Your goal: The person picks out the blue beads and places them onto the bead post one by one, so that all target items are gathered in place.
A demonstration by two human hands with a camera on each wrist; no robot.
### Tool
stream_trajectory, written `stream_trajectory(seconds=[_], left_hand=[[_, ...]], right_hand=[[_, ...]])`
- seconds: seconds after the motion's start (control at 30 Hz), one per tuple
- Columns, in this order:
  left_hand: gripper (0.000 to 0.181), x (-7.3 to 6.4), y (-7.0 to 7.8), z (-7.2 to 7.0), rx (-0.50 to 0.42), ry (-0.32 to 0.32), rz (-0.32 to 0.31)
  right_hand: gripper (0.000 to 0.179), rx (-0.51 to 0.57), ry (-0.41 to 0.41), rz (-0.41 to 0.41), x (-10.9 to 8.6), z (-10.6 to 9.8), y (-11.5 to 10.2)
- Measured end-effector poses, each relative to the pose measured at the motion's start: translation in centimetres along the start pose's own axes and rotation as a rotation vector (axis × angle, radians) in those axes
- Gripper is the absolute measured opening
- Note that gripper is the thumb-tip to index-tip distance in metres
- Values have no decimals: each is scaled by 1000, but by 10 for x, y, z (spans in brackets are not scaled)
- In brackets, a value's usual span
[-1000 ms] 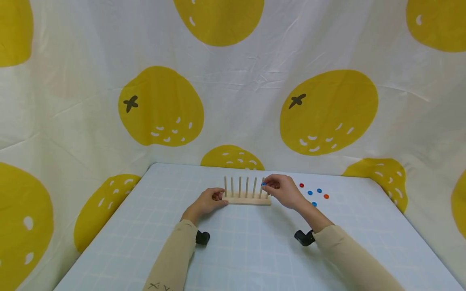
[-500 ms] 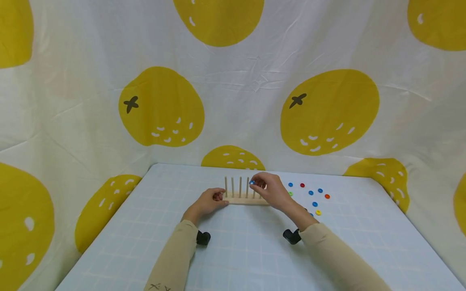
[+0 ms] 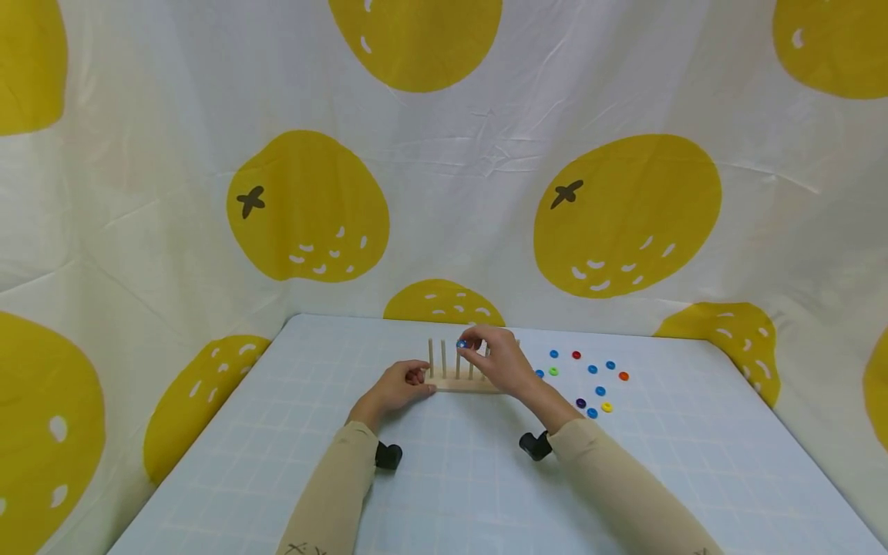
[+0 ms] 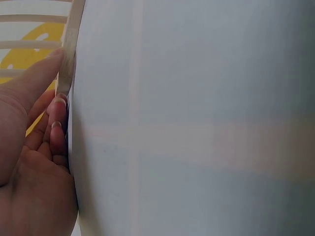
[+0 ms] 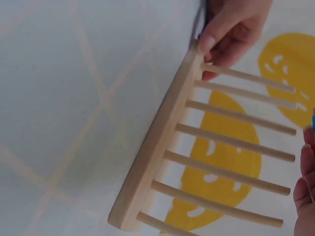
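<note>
A wooden rack [image 3: 461,384] with several upright pegs stands on the table, and its pegs look bare in the right wrist view. My left hand [image 3: 395,385] grips the rack's left end; in the left wrist view the thumb lies on the base [image 4: 72,42] with fingers curled beneath. Between thumb and fingertips my right hand [image 3: 502,361] pinches a small blue ring [image 3: 462,344] near the top of the third peg from the left. Only a sliver of that ring [image 5: 313,122] shows at the right wrist view's edge. Whether it touches the peg, I cannot tell.
Right of the rack lie several loose rings: blue rings such as one [image 3: 600,391] in front, a red ring [image 3: 576,355], an orange ring [image 3: 623,376], a green ring [image 3: 553,371], a yellow ring [image 3: 607,407] and a dark purple ring [image 3: 580,403]. A patterned curtain [image 3: 451,193] hangs behind.
My right hand has moved left along the peg tops with the blue ring, from the rack's right part to the third peg, uncovering more loose rings. The left hand keeps its hold.
</note>
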State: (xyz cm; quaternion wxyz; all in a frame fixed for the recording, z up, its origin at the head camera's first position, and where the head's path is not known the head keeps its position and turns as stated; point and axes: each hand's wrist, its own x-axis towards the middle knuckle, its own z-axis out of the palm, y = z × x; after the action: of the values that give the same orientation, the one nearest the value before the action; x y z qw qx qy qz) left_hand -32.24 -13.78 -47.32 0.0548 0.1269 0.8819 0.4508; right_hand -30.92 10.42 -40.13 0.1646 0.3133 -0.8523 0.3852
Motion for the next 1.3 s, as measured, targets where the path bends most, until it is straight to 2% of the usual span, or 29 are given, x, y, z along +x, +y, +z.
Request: stream_trajectory(seconds=[0.33, 0.7, 0.8, 0.97, 1.3], left_hand=[[48, 2, -3, 0, 19, -11, 0], [47, 1, 0, 0, 31, -10, -5], [47, 1, 1, 0, 33, -1, 11], [46, 2, 0, 0, 36, -1, 23], [46, 2, 1, 0, 42, 3, -16]], right_hand=[[11, 3, 4, -81, 20, 16, -4], [11, 37, 6, -60, 36, 31, -4], [11, 43, -8, -56, 39, 35, -3], [11, 16, -26, -22, 38, 39, -3], [13, -82, -24, 6, 36, 44, -3]])
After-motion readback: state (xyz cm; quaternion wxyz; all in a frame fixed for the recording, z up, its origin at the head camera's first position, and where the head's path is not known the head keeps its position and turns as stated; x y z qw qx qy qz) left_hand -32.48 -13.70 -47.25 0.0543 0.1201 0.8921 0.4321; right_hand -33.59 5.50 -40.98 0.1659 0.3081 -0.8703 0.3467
